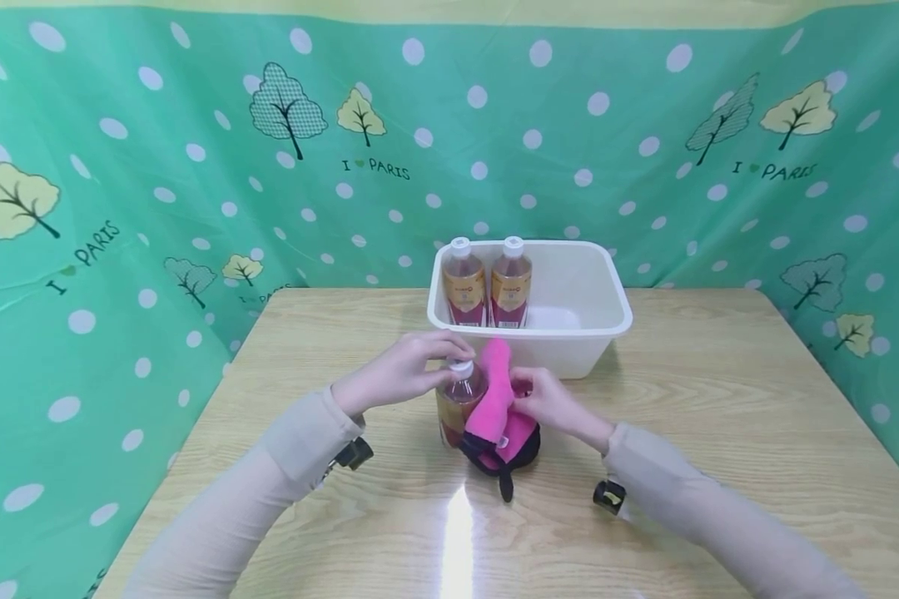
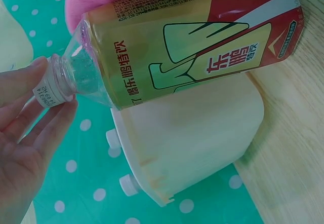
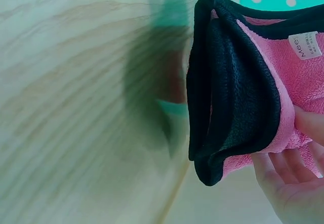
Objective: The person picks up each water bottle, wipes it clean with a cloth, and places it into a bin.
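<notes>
My left hand point(image 1: 419, 366) pinches the white cap of a drink bottle point(image 2: 167, 51) between thumb and fingers. The bottle has a yellow and red label and stands upright on the table in front of the white bin. In the head view my right hand point(image 1: 550, 399) grips a folded pink cloth point(image 1: 497, 391) with black edging, just right of the bottle. The cloth lies against the bottle's side and hides part of it. In the right wrist view the thumb and fingers pinch the pink cloth point(image 3: 283, 82), where a white tag and a dark loop show.
A white plastic bin point(image 1: 569, 353) stands behind the hands. Two capped bottles, a left one point(image 1: 464, 287) and a right one point(image 1: 511, 287), stand upright in its left part. The wooden table point(image 1: 719, 399) is bordered by a green dotted curtain point(image 1: 494, 191).
</notes>
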`<state>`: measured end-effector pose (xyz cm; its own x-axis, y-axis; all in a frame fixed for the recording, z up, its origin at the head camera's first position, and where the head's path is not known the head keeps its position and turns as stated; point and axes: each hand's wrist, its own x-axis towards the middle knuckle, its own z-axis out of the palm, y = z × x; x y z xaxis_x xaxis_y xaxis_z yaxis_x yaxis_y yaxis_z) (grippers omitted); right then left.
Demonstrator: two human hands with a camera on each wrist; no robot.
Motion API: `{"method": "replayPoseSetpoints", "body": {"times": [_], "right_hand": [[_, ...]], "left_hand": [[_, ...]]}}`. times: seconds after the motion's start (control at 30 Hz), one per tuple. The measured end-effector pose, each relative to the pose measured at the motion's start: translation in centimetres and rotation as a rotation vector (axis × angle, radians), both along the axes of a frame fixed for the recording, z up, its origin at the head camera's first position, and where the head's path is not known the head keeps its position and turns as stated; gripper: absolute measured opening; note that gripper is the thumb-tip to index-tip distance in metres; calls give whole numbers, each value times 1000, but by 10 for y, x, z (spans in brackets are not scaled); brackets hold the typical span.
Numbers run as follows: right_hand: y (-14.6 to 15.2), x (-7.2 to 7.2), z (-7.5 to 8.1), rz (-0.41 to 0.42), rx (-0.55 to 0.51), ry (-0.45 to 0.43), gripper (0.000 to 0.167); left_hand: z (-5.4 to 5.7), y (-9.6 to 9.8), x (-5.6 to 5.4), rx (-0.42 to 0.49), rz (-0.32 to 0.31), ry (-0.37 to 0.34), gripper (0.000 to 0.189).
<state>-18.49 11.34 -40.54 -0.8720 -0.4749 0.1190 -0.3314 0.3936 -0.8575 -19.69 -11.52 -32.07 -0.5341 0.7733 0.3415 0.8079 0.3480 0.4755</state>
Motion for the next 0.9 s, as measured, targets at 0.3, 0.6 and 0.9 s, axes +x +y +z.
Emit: {"method": "replayPoseSetpoints", "body": {"times": [0.3, 0.6, 0.9], "right_hand": [[-2, -3, -28, 50, 17, 17, 20], [-4, -1, -39, 28, 51, 6, 17], [-3, 3, -18, 25, 11, 17, 15]], "left_hand": [[-1, -1, 1, 9, -7, 10, 23], [-2, -2, 2, 0, 1, 0, 23], [-2, -2, -1, 12, -6, 4, 23]]}}
